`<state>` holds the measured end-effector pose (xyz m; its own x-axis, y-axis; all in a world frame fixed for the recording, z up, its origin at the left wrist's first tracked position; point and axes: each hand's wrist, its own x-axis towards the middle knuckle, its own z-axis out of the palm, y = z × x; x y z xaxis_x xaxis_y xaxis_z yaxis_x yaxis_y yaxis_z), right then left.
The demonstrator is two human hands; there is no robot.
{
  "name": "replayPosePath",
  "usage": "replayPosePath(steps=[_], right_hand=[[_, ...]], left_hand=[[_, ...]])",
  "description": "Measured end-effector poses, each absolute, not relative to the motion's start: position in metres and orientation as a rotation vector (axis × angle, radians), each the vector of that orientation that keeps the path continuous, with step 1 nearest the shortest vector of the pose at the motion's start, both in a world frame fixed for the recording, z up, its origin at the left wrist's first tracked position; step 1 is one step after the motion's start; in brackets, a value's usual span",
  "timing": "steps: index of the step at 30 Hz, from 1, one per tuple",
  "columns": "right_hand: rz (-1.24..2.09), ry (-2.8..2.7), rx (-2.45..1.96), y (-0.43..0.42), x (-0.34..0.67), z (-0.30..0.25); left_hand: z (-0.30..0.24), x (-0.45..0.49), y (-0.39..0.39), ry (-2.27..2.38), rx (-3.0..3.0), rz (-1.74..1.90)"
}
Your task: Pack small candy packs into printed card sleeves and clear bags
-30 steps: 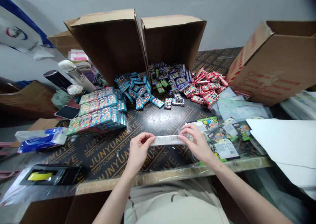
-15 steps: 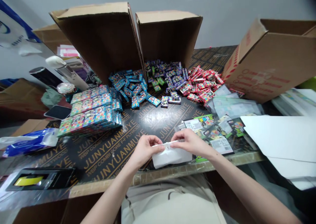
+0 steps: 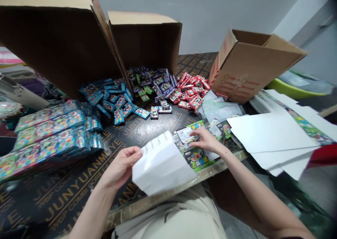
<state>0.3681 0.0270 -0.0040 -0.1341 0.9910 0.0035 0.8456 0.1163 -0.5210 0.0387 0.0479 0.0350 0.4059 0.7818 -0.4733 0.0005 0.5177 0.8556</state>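
Observation:
My left hand pinches the left edge of a white folded paper box between thumb and fingers. The box is tilted over the table's front edge, with a row of small marks or slits along its upper side. My right hand is off the box, fingers curled and thumb apart. It hovers over or touches the green-and-black printed cards, some under clear plastic; contact is hard to tell. Left of my left hand stand stacked, wrapped blocks of small colourful packets.
Loose blue packets, purple packets and red packets lie before two cardboard boxes on their sides. Another carton stands at right, near clear plastic sleeves and flat white card sheets.
My right hand has let go of the white box and moved right over the printed cards. My left hand keeps the box, now turned and tilted. The view has swung right.

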Motion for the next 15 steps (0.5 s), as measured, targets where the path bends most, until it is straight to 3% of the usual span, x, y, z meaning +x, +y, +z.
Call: replayPosePath(steps=[3, 8, 11, 15], right_hand=[[0.582, -2.148, -1.919, 0.017, 0.376, -0.013], [0.976, -1.982, -1.711, 0.016, 0.386, -0.005], [1.146, -1.615, -1.553, 0.023, 0.414, 0.012], [1.064, -1.056, -1.303, 0.032, 0.449, 0.038]], left_hand=[[0.006, 0.056, 0.065, 1.216, 1.167, 0.562], [-0.025, 0.059, 0.085, 1.353, 1.200, 0.602], [-0.015, 0.049, 0.087, 1.284, 1.125, 0.562], [-0.002, 0.062, 0.087, 1.155, 0.995, 0.537]])
